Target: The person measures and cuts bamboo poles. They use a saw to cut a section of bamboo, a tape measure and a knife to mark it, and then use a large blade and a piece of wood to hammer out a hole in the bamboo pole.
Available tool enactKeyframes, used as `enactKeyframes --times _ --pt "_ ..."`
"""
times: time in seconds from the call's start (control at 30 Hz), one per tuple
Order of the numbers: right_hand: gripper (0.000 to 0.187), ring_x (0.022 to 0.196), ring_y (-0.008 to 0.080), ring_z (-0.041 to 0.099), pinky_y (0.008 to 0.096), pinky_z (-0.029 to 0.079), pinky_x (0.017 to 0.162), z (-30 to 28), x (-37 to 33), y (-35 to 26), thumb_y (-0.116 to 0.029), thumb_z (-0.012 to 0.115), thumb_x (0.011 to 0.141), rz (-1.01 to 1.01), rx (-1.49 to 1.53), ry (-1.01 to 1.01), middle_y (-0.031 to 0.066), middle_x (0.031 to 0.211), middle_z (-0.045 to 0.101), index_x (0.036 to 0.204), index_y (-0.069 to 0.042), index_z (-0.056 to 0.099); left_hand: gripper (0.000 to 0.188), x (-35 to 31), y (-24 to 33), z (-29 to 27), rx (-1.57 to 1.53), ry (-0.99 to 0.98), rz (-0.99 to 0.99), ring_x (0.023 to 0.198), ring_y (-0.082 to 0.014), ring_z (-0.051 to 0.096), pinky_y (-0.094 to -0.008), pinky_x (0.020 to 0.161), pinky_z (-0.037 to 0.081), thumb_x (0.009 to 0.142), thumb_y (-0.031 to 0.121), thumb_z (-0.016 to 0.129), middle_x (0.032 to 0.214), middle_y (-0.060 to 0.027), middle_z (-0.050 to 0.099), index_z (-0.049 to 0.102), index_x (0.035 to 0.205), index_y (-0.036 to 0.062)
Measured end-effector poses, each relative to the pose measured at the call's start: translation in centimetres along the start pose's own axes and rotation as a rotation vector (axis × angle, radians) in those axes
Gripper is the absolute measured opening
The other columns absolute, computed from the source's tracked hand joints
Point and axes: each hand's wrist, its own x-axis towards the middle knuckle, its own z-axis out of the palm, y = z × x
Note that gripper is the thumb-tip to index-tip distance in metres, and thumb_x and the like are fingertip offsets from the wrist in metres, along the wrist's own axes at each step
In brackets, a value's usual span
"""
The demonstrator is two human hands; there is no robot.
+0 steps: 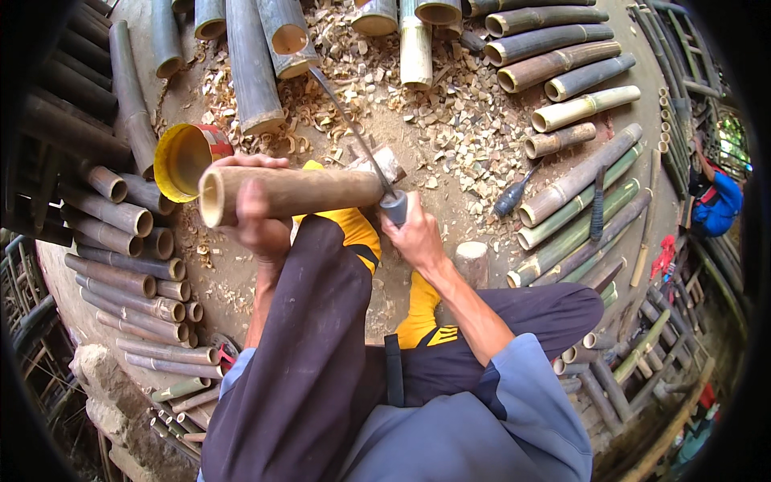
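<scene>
A short, brown bamboo tube (321,191) lies crosswise above my raised left knee, its open end facing left. My left hand (265,229) is wrapped round it near that end, slightly smeared by motion. With my right hand (418,238) I grip the grey handle of a long, thin-bladed knife (353,127). Its blade slants up and away to the left, and its base is by the tube's right end; whether the edge touches the bamboo I cannot tell. Just beyond the left hand, a yellow and red bucket (167,165) is tipped toward me.
Pale wood chips (474,149) litter the ground ahead. Rows of cut bamboo (120,277) lie left, with more bamboo tubes (574,100) right and ahead. A dark-handled tool (511,199) and a wood stump (472,261) are right of my hand. A person in blue (719,205) is at far right.
</scene>
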Motion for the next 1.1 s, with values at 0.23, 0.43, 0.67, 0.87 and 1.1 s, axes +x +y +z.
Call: enactKeyframes --times 0.23,0.43,0.67,0.87,1.1 --pt "0.032 0.061 0.0157 0.061 0.0297 0.049 0.056 -3.6 0.5 -5.8 -0.017 0.067 0.081 0.129 0.136 0.014 0.0084 0.071 0.061 0.102 -0.001 0.048 0.049 0.8 0.0 -2.5 -0.035 -0.117 0.012 0.082 -0.0265 0.055 -0.0441 0.081 0.047 0.068 0.020 0.056 0.088 -0.0126 0.049 0.041 0.112 0.0043" --pt "0.028 0.063 0.0170 0.062 0.0320 0.049 0.055 0.0 0.4 -0.4 -0.019 0.065 0.081 0.158 0.016 -0.071 0.0113 0.069 0.061 0.095 -0.002 0.048 0.049 0.4 -0.7 -3.2 -0.102 -0.275 0.041 0.088 -0.0257 0.052 -0.0440 0.085 0.044 0.070 0.020 0.056 0.094 -0.0125 0.051 0.042 0.115 0.0063" --pt "0.035 0.072 0.0312 0.068 0.0362 0.051 0.056 -2.9 0.7 -5.7 -0.022 0.067 0.081 0.167 0.186 -0.026 0.0203 0.075 0.064 0.100 0.001 0.048 0.053 1.2 0.5 -5.7 0.091 -0.350 0.072 0.094 -0.0284 0.050 -0.0446 0.092 0.041 0.066 0.026 0.060 0.099 -0.0147 0.048 0.043 0.110 0.0023" --pt "0.031 0.066 0.0253 0.065 0.0364 0.051 0.058 -0.4 0.4 2.4 -0.021 0.067 0.080 0.286 -0.003 -0.177 0.0156 0.075 0.064 0.098 -0.001 0.051 0.058 1.8 2.0 -3.4 0.139 -0.214 -0.293 0.095 -0.0286 0.055 -0.0431 0.085 0.048 0.064 0.020 0.063 0.100 -0.0169 0.051 0.047 0.114 -0.0041" --pt "0.036 0.070 0.0291 0.068 0.0365 0.052 0.056 -3.9 0.8 -6.0 -0.022 0.069 0.079 0.126 0.126 -0.037 0.0168 0.076 0.065 0.101 0.000 0.050 0.044 1.8 0.1 -1.9 0.072 0.139 -0.058 0.086 -0.0234 0.054 -0.0438 0.085 0.046 0.078 0.026 0.057 0.090 -0.0097 0.054 0.042 0.115 0.0056"
